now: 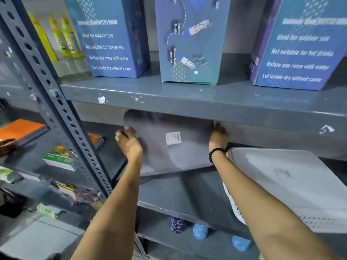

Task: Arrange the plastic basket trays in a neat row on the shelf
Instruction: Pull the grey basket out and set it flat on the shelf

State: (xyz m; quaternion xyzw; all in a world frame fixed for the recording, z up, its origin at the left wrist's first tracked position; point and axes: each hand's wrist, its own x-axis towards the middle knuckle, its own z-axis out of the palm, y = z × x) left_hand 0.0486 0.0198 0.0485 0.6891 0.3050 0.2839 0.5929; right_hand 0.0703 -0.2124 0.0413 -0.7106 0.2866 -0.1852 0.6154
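Observation:
A grey plastic basket tray point(169, 152) stands tilted on its edge on the middle shelf point(184, 196), its flat bottom with a white label facing me. My left hand point(128, 141) grips its left edge and my right hand point(218, 136), with a black bead bracelet on the wrist, grips its right edge. The tray's top is hidden behind the upper shelf's front lip. A white basket tray point(293, 184) leans bottom-out on the same shelf to the right, close to my right forearm.
Three tall blue bottle boxes point(187, 40) stand on the upper shelf point(187, 102). Yellow bottles point(63, 36) are at the far left behind the perforated grey upright point(56, 102). Books and packets fill the left bay. Blue bottles point(200, 230) stand on the shelf below.

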